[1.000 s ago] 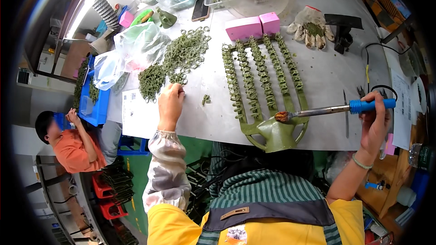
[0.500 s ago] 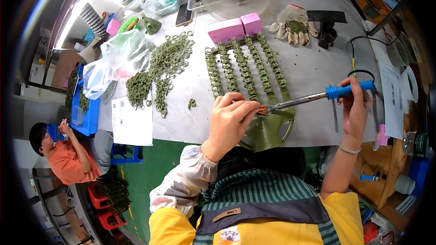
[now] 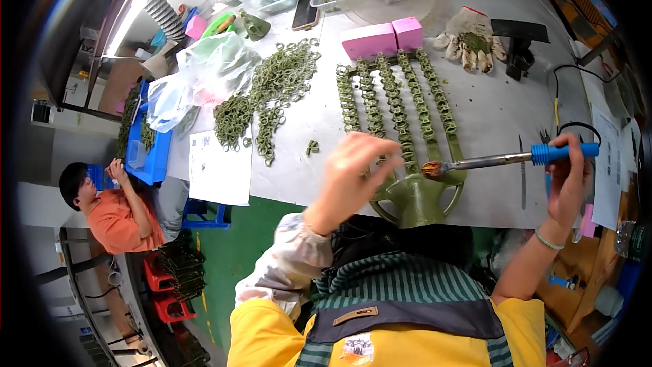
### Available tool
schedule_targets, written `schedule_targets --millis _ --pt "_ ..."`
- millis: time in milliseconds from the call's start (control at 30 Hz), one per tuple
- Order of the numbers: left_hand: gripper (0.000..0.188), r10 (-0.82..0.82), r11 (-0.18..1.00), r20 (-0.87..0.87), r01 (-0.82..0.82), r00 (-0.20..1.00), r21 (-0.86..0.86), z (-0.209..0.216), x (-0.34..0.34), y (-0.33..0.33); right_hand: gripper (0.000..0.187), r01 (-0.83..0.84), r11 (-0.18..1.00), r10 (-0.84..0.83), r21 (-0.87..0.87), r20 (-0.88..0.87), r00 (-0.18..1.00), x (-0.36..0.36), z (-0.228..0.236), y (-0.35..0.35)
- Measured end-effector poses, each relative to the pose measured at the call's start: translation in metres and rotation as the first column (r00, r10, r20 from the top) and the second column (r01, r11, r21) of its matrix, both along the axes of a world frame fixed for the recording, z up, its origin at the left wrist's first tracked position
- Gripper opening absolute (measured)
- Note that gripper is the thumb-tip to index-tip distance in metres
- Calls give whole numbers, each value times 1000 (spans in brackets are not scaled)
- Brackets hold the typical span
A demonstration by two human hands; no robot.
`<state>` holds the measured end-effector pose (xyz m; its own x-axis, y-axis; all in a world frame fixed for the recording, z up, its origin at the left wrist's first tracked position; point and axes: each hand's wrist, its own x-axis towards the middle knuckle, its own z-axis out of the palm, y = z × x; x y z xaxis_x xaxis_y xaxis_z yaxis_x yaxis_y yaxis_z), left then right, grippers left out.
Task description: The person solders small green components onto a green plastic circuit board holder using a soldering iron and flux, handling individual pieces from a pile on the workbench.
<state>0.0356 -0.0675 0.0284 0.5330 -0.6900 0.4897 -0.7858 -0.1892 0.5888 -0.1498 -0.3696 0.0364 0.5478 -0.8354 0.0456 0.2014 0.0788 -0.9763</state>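
My right hand (image 3: pixel 569 175) grips the blue handle of a soldering iron (image 3: pixel 496 159), whose metal shaft points left. Its brownish tip lies over the green funnel-shaped base of a branched piece (image 3: pixel 420 200). Several long strips of small green links (image 3: pixel 395 105) run away from that base across the table. Beside the strips, at the near left, hovers my left hand (image 3: pixel 353 173), open and slightly blurred. Its thumb and forefinger are apart, with nothing visible between them. The hand hides part of the nearest strip ends.
Pink blocks (image 3: pixel 370 41) stand at the strips' far end. Loose green rings (image 3: pixel 282 75) are heaped left, near a plastic bag (image 3: pixel 221 68) and paper sheet (image 3: pixel 219 168). A stained glove (image 3: pixel 472 39) and black stand (image 3: pixel 519 44) sit right. Another person (image 3: pixel 122 211) sits far left.
My left hand has drawn back from the iron's tip and its fingers have parted. The iron remains in my right hand over the green base. The whole view has shifted.
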Motion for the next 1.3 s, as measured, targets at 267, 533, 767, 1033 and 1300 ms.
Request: schedule_targets --millis 267,533,767,1033,1300 --pt "26 584 508 399 -702 707 500 -37 65 163 23 -3 1000 2 15 38 999 -6 2 1" --pt "18 582 783 -149 -502 799 368 -34 69 140 24 10 1000 -10 4 28 1000 -8 7 5" --pt "28 288 855 162 -330 944 400 -21 88 125 25 -6 1000 6 -13 31 999 -14 10 1" --pt "22 125 861 146 -180 981 476 -32 102 121 25 -6 999 7 -33 28 1000 -17 13 1" --pt "12 476 878 -264 -438 839 192 -15 77 95 26 47 999 -46 -23 38 998 -17 6 -2"
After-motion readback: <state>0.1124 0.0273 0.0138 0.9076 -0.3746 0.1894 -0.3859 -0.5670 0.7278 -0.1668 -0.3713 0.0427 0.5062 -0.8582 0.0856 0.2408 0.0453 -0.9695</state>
